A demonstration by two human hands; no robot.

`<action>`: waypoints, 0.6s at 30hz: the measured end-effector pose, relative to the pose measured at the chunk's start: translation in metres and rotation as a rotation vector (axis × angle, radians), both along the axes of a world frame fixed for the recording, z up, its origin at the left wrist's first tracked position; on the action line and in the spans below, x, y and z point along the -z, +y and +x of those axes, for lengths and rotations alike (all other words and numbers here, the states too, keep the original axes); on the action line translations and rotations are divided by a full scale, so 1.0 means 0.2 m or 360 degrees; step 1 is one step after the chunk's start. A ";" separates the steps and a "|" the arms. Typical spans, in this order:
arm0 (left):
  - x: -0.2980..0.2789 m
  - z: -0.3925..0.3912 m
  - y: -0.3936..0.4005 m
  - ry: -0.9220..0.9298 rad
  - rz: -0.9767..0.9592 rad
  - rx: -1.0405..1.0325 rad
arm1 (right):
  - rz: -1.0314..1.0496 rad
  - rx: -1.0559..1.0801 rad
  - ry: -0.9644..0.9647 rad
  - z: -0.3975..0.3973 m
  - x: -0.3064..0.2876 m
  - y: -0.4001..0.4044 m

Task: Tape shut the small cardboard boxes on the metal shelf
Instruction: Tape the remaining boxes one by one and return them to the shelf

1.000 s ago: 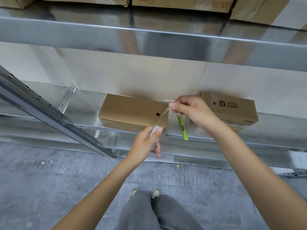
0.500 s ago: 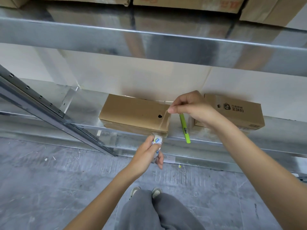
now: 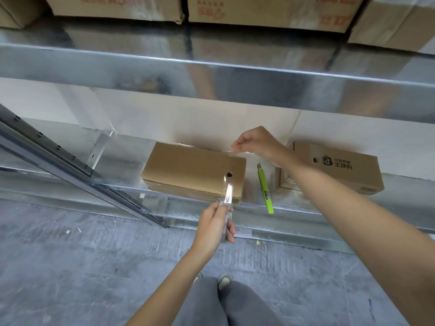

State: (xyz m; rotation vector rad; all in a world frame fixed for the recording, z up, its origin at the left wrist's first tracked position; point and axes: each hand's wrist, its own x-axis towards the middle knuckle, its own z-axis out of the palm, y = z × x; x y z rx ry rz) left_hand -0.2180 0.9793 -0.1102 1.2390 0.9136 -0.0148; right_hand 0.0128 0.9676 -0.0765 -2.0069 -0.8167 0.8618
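Stretching a strip of clear tape (image 3: pixel 226 182) across the right end of the plain box (image 3: pixel 193 171) on the shelf (image 3: pixel 306 208) is the step going on here, I'd say. The right hand (image 3: pixel 256 144) is pinching the free end of the tape between thumb and fingertips just above the box's back edge, grip closed tight on it. The left hand (image 3: pixel 215 223) is hanging just below the shelf's front edge, fingers wrapped shut around what I think is the roll (image 3: pixel 227 216), though it's mostly hidden so I'm not swearing to it. To do this well I'd be keeping the tape taut and straight over the seam, laying the far end down first, then smoothing toward the front so no bubbles or wrinkles are forming, and carrying it over the front face before cutting. Box is sitting between the two hands, touching neither as far as I'm seeing. A green cutter (image 3: pixel 264 188) is lying just right of it, and the printed box (image 3: pixel 339 168) is waiting further right, partly behind the right forearm.
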 end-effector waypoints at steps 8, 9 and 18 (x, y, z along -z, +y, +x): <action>-0.04 0.09 0.05 0.0122 0.0045 -0.0038 | -0.0153 0.0022 0.0016 0.08 0.09 0.07; -0.05 0.10 0.05 0.0132 0.0028 -0.0046 | -0.0167 0.0023 0.0025 0.09 0.11 0.08; -0.07 0.17 0.09 0.0220 -0.0074 -0.0012 | -0.0248 0.0153 0.0102 0.12 0.18 0.10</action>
